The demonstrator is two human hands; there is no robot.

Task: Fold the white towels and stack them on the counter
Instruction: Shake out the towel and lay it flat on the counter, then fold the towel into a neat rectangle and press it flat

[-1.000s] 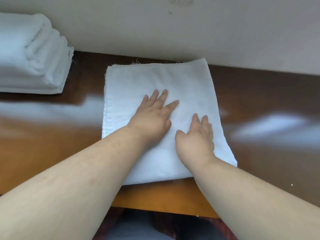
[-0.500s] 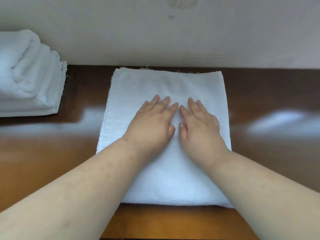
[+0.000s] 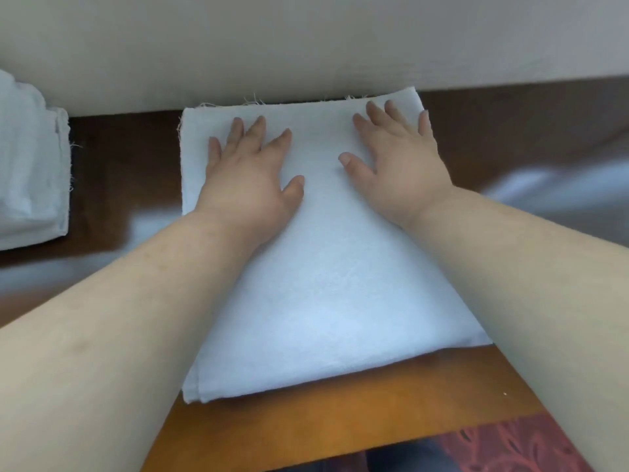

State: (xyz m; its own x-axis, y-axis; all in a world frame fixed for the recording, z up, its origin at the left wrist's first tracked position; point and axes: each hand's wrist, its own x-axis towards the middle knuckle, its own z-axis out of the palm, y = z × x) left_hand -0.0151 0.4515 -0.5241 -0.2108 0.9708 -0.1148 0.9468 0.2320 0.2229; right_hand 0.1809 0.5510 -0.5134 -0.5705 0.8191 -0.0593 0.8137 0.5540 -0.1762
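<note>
1. Two hands lie flat on one folded white towel [image 3: 326, 267], palms down, fingers straight and spread.
2. Left hand [image 3: 250, 185] presses the far-left part of the towel; its fingertips point toward the wall [image 3: 306, 39].
3. Right hand [image 3: 400, 165] presses the far-right part; its outer fingers reach close to the towel's far-right corner.
4. Bare strip of towel shows between the two thumbs; the hands do not touch each other.
5. Towel lies on the brown desk [image 3: 306, 427], far edge frayed and right at the wall, near edge close to the desk's front edge.
6. Stack of folded towels [image 3: 30, 172] sits at the left frame edge, apart from the pressed towel, with dark desk surface between.
7. Desk surface is glossy, with pale reflections on both sides.
8. Red patterned floor [image 3: 517, 447] shows below the desk's front edge, lower right.
</note>
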